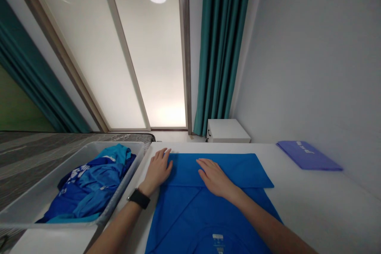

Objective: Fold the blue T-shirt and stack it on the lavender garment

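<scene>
A blue T-shirt lies spread on the white table, its far end folded back over itself into a band. My left hand lies flat with fingers stretched out on the left edge of that folded band; a black watch is on its wrist. My right hand rests flat, palm down and open, on the middle of the fold. Neither hand holds anything.
A grey bin with several crumpled blue garments stands left of the table. A folded purple garment lies at the far right by the wall. A white cabinet and teal curtains stand behind.
</scene>
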`<action>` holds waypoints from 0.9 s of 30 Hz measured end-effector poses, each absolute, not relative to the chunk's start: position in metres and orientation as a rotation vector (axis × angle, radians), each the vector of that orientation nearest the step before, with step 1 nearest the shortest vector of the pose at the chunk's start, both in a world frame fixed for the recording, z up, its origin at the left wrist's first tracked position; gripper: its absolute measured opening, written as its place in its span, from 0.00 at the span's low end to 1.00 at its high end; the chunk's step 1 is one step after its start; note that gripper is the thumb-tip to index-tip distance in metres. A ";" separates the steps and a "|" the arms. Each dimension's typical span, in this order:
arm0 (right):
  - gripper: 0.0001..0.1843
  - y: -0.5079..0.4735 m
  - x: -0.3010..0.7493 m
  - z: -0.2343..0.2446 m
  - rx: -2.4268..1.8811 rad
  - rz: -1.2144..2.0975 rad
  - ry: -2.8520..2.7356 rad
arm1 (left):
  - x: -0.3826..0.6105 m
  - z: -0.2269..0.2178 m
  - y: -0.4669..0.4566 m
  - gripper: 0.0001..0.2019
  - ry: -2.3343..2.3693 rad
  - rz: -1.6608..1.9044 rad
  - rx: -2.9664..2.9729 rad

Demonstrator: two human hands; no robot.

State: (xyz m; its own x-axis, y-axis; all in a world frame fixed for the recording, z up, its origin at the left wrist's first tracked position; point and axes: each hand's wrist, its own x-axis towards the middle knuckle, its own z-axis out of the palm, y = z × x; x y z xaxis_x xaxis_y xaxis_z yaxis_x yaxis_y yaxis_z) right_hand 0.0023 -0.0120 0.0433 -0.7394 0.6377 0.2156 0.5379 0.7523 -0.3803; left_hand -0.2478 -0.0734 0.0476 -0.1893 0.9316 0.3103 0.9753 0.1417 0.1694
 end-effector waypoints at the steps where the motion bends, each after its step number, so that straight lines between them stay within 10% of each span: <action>1: 0.26 -0.003 0.010 0.043 -0.957 0.381 -2.621 | -0.237 0.048 -0.074 0.24 -2.219 -0.461 -2.008; 27: 0.36 0.044 0.103 0.002 -1.564 0.054 -2.610 | -0.187 0.032 -0.053 0.30 -2.122 -0.243 -2.346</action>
State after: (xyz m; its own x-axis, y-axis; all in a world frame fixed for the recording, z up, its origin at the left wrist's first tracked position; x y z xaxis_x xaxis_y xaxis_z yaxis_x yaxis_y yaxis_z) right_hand 0.1026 0.0435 0.0019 -0.4680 0.8812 0.0662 0.8778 0.4722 -0.0806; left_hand -0.1866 -0.0526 0.0321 0.0939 0.9913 0.0927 0.9865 -0.1052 0.1254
